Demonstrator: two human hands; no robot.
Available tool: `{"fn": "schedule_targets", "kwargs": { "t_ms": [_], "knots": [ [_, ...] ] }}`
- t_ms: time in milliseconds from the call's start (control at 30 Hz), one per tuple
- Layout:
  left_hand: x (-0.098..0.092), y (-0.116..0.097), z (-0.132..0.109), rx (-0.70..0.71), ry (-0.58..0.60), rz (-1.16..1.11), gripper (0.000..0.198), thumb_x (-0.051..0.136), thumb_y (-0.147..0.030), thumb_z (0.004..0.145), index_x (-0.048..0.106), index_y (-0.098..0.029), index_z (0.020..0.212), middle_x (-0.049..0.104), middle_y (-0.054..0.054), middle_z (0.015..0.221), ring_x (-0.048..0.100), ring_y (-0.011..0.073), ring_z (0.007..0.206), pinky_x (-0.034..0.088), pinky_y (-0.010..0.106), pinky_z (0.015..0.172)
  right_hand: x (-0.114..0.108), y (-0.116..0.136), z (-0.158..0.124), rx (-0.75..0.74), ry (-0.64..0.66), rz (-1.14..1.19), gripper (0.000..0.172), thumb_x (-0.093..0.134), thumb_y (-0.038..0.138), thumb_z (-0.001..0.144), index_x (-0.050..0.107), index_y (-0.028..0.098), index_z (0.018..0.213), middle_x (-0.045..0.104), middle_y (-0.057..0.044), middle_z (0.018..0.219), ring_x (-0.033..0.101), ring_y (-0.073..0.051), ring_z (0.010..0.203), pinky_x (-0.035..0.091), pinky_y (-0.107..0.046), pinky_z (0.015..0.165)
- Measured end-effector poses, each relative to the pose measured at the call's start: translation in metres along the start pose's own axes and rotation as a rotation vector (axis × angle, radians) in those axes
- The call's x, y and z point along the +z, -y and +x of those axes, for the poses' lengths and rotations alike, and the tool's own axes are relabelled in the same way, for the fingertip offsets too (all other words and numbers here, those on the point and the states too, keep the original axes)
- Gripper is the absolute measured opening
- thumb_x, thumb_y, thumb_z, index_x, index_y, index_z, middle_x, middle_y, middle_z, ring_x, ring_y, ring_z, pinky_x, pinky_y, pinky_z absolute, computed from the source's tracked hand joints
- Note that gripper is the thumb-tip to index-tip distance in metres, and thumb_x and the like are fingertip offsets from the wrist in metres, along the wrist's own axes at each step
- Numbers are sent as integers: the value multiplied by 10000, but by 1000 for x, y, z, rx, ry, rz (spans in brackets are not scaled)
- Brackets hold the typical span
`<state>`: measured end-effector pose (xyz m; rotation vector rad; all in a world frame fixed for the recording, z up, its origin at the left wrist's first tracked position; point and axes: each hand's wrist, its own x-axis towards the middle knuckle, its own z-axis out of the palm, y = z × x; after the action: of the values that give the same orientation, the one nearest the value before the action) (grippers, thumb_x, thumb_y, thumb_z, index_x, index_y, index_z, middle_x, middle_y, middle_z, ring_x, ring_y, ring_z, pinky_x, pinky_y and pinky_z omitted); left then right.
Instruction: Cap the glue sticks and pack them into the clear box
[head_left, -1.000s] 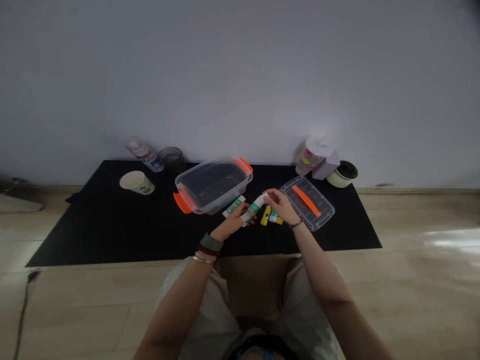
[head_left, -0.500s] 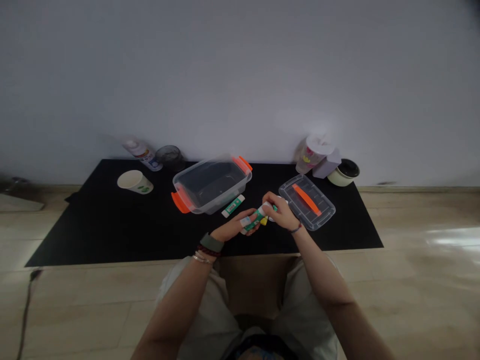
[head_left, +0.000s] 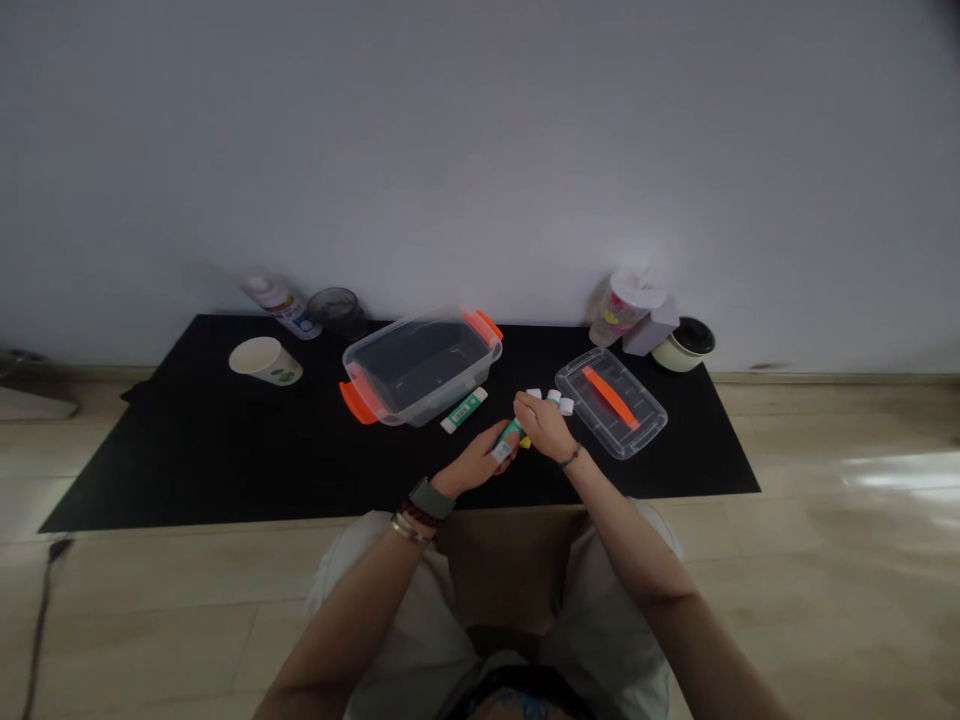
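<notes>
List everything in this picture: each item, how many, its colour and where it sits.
mat: one, black, floor
box: one, clear and orange, mat
lid: one, clear and orange, mat
loose tube: one, green, mat
paper cup: one, white, mat
spray bottle: one, white, back left
tumbler: one, dark, back left
plastic cup: one, clear, back right
small box: one, lilac, back right
bowl: one, cream, back right
held tube: one, green, between hands
hands: two, over the mat

A green-labelled glue stick (head_left: 508, 440) — tilted, partly hidden.
</notes>
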<state>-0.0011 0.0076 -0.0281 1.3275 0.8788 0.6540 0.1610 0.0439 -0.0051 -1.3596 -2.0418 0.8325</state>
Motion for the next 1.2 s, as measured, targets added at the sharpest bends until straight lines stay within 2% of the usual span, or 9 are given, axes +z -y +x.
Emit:
{"fn": "schedule_targets", "kwargs": {
  "t_ms": [133,233,333,467,567,900,967,1100,1200],
  "knots": [
    [0,1,2,38,-179,415,274,510,-465,946,550,-201,1006,598,42,817,594,190,712,440,309,674,10,-3,1,152,-12,-123,278,391,238,974,433,233,700,494,1,628,505,-165,611,296,-291,625],
    [-4,-3,6,42,-192,522,243,546,-431,925,563,-205,1012,623,66,878,617,223,779,436,331,723,12,-2,0,240,-72,-107,309,396,281,995,447,230,694,510,-8,634,517,-171,624,305,-293,621],
    [-10,-10,9,16,-45,256,358,521,-553,926,536,-198,969,562,14,758,530,153,623,409,285,611,1,1,-2,146,-102,35,395,341,417,1027,451,229,697,504,-3,634,510,-161,621,333,-285,612],
    [-16,-22,7,-108,213,-294,491,529,-665,886,509,-180,960,486,-30,718,390,70,506,315,217,478,-23,8,-7,-132,-30,212,408,326,493,1012,523,219,783,552,-10,719,513,-147,651,377,-273,635],
    [-16,-28,1,-135,286,-360,503,580,-653,867,531,-167,987,499,-18,744,402,62,523,308,208,473,-28,10,-9,-193,-11,229,329,404,443,982,525,216,777,540,-1,701,489,-138,631,372,-267,632],
    [-5,-6,7,0,-161,278,368,571,-577,890,563,-217,965,549,10,752,527,162,651,396,277,612,2,0,-1,200,-121,-84,314,388,285,964,419,227,656,460,18,592,441,-140,570,255,-278,586],
    [-8,-8,7,-77,-59,95,413,560,-613,880,537,-208,961,517,-5,738,479,129,587,371,255,555,0,1,-2,173,-117,-44,350,390,344,982,425,228,654,471,13,589,457,-143,578,262,-279,584],
    [-14,-21,3,-243,312,-382,514,552,-677,853,516,-179,975,452,-39,709,343,56,488,275,196,450,-14,7,-8,-55,-17,119,371,402,437,986,483,224,694,530,13,619,485,-133,592,328,-260,597],
    [-11,-24,0,-211,315,-418,527,568,-681,849,521,-175,987,457,-38,710,349,51,491,270,185,440,-20,11,-10,-98,12,123,354,393,403,981,470,224,685,502,25,582,464,-124,553,326,-256,588]
  ]
}}
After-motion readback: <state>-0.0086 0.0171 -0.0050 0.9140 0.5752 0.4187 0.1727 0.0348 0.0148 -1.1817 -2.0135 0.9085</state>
